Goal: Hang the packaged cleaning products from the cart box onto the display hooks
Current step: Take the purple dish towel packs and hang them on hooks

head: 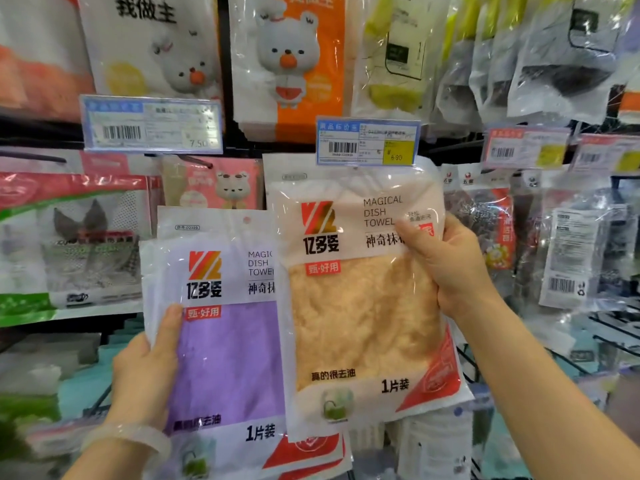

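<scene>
Below price tag (367, 142), beige towel pack (363, 306) upright.

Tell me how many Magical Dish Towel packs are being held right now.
2. The purple pack is gripped by the left hand at its left edge; the beige pack, overlapping it, is held higher by the right hand. More may be hidden behind them.

Glossy clear plastic tan towel pack (363, 299), fluffy cloth inside, smooth purple towel pack (225, 341)
</scene>
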Motion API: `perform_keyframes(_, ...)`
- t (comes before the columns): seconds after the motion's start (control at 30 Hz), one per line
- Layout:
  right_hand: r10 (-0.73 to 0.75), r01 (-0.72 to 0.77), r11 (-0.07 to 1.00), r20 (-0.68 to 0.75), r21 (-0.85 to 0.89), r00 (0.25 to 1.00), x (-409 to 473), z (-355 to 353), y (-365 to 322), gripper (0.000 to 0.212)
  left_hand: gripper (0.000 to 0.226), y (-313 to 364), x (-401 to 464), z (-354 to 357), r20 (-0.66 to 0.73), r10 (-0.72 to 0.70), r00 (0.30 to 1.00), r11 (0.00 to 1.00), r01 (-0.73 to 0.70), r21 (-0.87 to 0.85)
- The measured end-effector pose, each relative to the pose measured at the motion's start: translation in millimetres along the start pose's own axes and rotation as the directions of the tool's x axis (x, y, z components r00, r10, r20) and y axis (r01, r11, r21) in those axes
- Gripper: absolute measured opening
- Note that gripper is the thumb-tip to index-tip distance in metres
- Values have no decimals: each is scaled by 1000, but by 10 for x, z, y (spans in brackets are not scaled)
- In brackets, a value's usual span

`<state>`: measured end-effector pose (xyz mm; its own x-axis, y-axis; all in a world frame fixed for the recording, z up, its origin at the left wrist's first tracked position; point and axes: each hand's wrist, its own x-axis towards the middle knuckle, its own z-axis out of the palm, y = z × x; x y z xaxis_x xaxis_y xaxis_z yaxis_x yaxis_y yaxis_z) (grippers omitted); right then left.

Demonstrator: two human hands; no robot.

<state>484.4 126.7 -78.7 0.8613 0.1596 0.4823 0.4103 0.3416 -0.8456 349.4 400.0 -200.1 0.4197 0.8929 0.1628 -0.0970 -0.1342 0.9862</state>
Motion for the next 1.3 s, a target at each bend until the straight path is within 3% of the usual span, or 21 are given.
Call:
perform_keyframes(0.1, 30, -30, 999, -11, 10, 999, 22, -3, 50, 15, 51, -25, 70, -61, 0, -12, 1000, 1000, 12, 4)
perform_keyframes(0.23, -26, 6, 973, -87, -231, 996, 233, 65, 169, 9, 52, -12, 173, -195, -44, -17, 999, 1000, 17, -3)
perform_keyframes(0.37, -43, 18, 921, -56, -390, 998, 517, 195, 355, 14, 65, -15, 264, -360, -86, -37, 996, 999, 39, 28)
perform_keyframes(0.47, -99, 59, 875, -58, -480, 993, 752, 298, 539, 6, 62, -33, 299, -487, -129, -42, 991, 997, 50, 65)
perform_keyframes(0.53, -97, 16, 825, -114, -564, 989, 937, 375, 684, 18, 64, -56, 314, -552, -142, -21, 990, 996, 33, 87)
perform_keyframes(0.63, -25, -178, 665, -260, -725, 965, 1124, 466, 894, 43, 61, -84, 323, -610, -141, -14, 990, 997, 25, 78)
perform_keyframes(0.7, 26, -268, 640, -329, -720, 944, 1094, 508, 987, 62, 55, -87, 332, -629, -127, -25, 992, 998, 32, 52)
perform_keyframes(0.77, -2, -275, 617, -351, -738, 936, 954, 536, 1042, 83, 52, -70, 326, -620, -97, -27, 995, 1000, 29, 13)
perform_keyframes(0.83, -102, -168, 589, -280, -790, 955, 731, 569, 1049, 89, 51, -45, 311, -580, -76, -11, 997, 1000, 11, -11)
perform_keyframes(0.9, -136, -32, 667, -164, -745, 977, 474, 621, 988, 66, 51, -9, 269, -516, -56, 20, 998, 1000, -20, -1)
perform_keyframes(0.97, -17, -6, 844, -38, -536, 999, 173, 714, 895, 30, 49, 15, 223, -435, -28, 22, 999, 1000, -22, -2)
perform_keyframes(1.03, 136, -85, 925, 112, -370, 984, -98, 820, 816, 24, 51, 40, 169, -332, 12, -18, 1000, 997, 19, -69)
perform_keyframes(1.1, 174, -72, 893, 193, -444, 966, -249, 859, 788, 19, 49, 58, 115, -236, 42, -48, 998, 992, 53, -119)
perform_keyframes(1.17, 192, -86, 869, 172, -488, 966, -301, 837, 783, 26, 56, 56, 65, -162, 88, -50, 995, 991, 61, -120)
perform_keyframes(1.3, 258, -206, 910, 105, -360, 960, -277, 687, 815, 27, 76, 1, 33, -80, 184, -96, 978, 981, 125, -151)
